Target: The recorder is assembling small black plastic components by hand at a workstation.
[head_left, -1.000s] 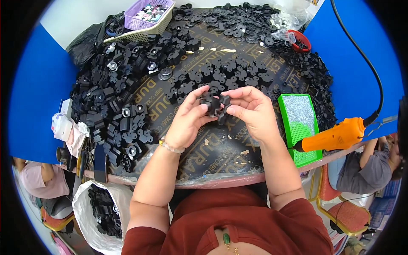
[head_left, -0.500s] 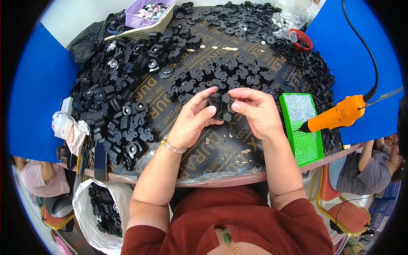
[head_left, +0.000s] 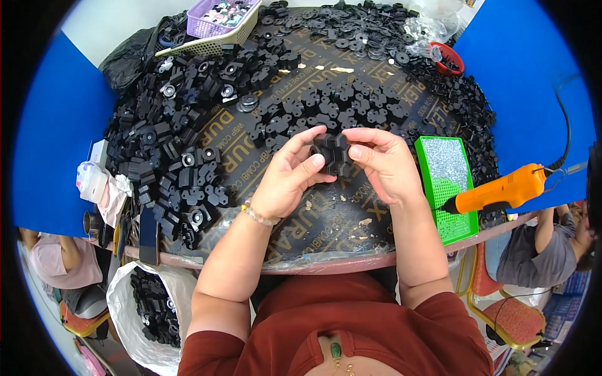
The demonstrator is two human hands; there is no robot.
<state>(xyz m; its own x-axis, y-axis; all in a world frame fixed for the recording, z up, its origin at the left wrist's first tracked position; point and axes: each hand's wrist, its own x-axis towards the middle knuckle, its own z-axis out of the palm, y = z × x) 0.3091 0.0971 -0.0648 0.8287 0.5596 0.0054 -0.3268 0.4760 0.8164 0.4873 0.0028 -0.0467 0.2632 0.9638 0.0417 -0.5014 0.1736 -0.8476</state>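
Observation:
Above the middle of the table I hold a black plastic part [head_left: 332, 152] with angular, lobed sides. My left hand [head_left: 293, 170] grips it from the left, thumb on the near face and fingers behind. From the right, my right hand [head_left: 384, 161] pinches its edge between thumb and fingertips. Just beyond my hands lies a spread of flat black lobed plates [head_left: 338, 109]. To the right of my right hand is a green tray [head_left: 446, 235] with silvery screws [head_left: 444, 156]. The orange electric screwdriver [head_left: 501, 191] hangs with its tip over that tray.
Black housings [head_left: 182, 125] are heaped on the left, black discs [head_left: 357, 28] at the back. A red bowl [head_left: 456, 67] and small black parts stand far right. A purple basket [head_left: 204, 27] is back left. A white sack [head_left: 122, 307] of parts stands by the table; co-workers sit either side.
My hands have shifted slightly right with the black part, which is turned a little. The orange screwdriver has swung slightly, and its cable has moved.

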